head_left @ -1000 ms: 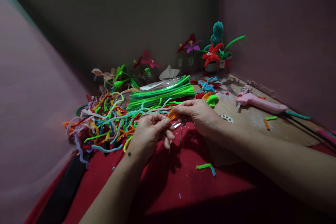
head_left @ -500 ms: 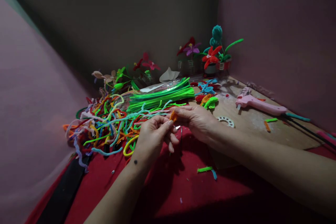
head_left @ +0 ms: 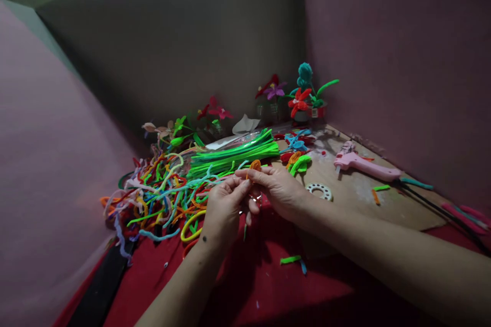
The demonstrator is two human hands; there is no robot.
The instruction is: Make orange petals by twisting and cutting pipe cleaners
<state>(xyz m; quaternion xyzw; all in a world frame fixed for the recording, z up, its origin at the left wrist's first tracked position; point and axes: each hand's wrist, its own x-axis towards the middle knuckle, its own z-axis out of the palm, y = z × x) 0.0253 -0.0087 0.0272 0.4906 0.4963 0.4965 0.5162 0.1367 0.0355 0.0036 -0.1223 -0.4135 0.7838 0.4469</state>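
Between my two hands is an orange pipe cleaner (head_left: 255, 165), bent into a small rounded petal shape that shows above the fingertips. My left hand (head_left: 229, 200) pinches it from the left and below. From the right, my right hand (head_left: 278, 186) closes thumb and fingers on it too. Its lower end is mostly hidden by the fingers. Something shiny shows under the hands, too covered to name. Behind them lies a bundle of green pipe cleaners (head_left: 238, 152) in clear plastic, and to the left a tangled heap of coloured pipe cleaners (head_left: 169, 199).
A pink glue gun (head_left: 364, 164) lies on the cardboard (head_left: 356, 199) at right, near a white ring with holes (head_left: 319, 191). Finished pipe-cleaner flowers (head_left: 299, 102) stand along the back wall. Green and blue scraps (head_left: 291, 260) lie on the red cloth (head_left: 245, 286).
The view has tilted up and shifted, so the table sits lower in the picture. The orange piece now shows its rounded loop above my fingers, which have shifted their pinch slightly.
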